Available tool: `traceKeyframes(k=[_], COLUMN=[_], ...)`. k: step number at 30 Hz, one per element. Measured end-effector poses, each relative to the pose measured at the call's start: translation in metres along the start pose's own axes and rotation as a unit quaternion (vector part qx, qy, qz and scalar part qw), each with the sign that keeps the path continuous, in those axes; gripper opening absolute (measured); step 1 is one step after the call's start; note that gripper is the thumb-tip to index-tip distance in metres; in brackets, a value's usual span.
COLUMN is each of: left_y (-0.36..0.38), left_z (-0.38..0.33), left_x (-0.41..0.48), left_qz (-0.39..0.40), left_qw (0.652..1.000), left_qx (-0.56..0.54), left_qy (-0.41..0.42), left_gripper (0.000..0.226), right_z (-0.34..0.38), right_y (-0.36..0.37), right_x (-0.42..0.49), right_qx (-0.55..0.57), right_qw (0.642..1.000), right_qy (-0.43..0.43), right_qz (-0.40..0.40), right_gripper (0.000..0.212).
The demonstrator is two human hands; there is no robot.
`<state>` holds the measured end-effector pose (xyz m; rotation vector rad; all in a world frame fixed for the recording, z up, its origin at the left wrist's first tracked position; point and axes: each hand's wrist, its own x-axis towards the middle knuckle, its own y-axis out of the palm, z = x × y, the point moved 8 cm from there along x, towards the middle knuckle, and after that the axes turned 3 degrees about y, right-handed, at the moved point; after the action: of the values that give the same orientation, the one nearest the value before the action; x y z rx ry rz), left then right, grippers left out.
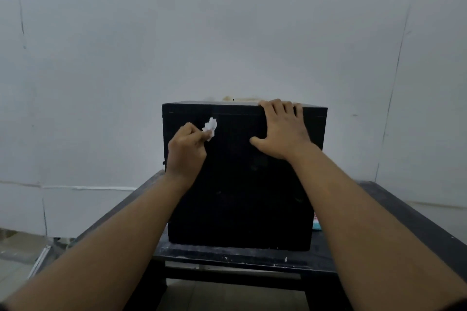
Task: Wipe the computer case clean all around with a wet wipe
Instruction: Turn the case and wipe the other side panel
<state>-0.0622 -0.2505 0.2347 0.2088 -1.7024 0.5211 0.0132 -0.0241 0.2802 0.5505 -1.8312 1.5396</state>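
A black computer case (240,197) stands upright on a dark table (379,222), its broad side panel facing me. My left hand (185,151) pinches a small crumpled white wet wipe (211,129) against the upper left part of that panel. My right hand (283,129) lies on the upper right of the case, its fingers hooked over the top edge and the thumb spread on the panel.
A white wall (227,33) rises close behind the table. A small teal and white packet (317,223) lies on the table just right of the case. Floor clutter shows at the lower left (43,252). The table's front edge (227,260) is near me.
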Motion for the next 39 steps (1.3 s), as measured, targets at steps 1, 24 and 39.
traceKeyframes(k=[1,24,39], left_y=[0.001,0.02,0.023], left_z=[-0.001,-0.044,-0.048], left_x=[0.001,0.064,0.068], left_qz=[-0.003,-0.05,-0.003], left_qw=[1.0,0.998,1.0], left_qx=[-0.004,-0.025,0.007], left_qy=[-0.003,-0.015,0.023], left_gripper=[0.015,0.01,0.012], right_z=[0.002,0.001,-0.04], right_y=[0.0,0.001,-0.011], right_x=[0.002,-0.001,-0.009], right_qx=[0.0,-0.006,0.02], right_qw=[1.0,1.0,1.0], right_qy=[0.005,-0.006,-0.017], right_qz=[0.003,-0.005,-0.004], right_gripper=[0.096,0.103,0.092])
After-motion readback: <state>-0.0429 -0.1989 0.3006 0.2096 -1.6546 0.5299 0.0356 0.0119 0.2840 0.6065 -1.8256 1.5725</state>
